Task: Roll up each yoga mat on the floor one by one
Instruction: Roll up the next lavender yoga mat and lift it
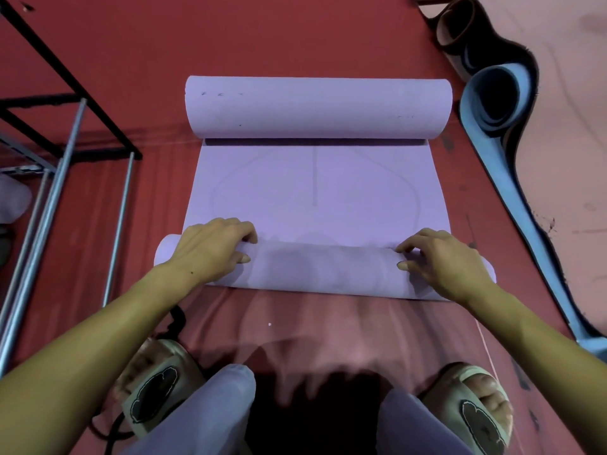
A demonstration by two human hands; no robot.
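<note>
A lilac yoga mat [315, 188] lies on the red floor in front of me. Its far end is curled into a thick roll [317, 108]. Its near end forms a smaller roll [323, 269] under my hands. My left hand [210, 249] presses on the left part of the near roll, fingers curled over its top. My right hand [441, 262] presses on the right part in the same way. A flat stretch of mat lies between the two rolls.
A blue and black mat [492, 126], loosely rolled at its far end, lies along the right side by a pinkish floor strip. A brown roll [455, 24] sits beyond it. A metal rack [65, 152] stands at left. My sandalled feet [479, 405] are near the bottom edge.
</note>
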